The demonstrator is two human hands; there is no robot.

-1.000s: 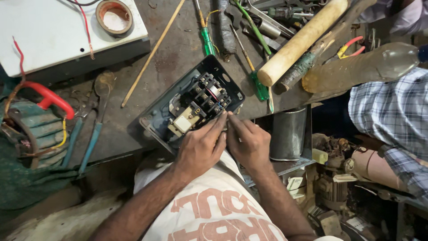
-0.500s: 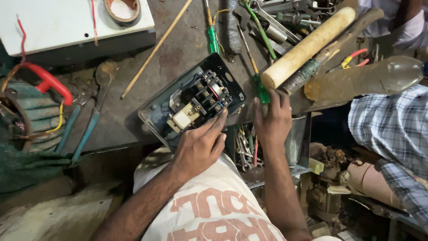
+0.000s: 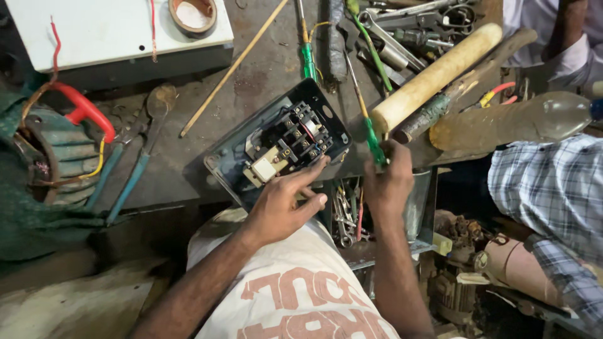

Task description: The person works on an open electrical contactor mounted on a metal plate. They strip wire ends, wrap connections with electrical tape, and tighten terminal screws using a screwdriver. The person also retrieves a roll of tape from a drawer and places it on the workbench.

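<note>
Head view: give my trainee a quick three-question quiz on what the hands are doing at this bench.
1. True or false: the right hand grips a green-handled screwdriver.
2. What does the left hand touch? A) the tape roll B) the open switch box C) the wooden handle
3. Fill in: the tape roll lies on the white ____ at the top left.

Key: 1 true. 2 B, its fingers rest at the box's near edge. 3 box.
</note>
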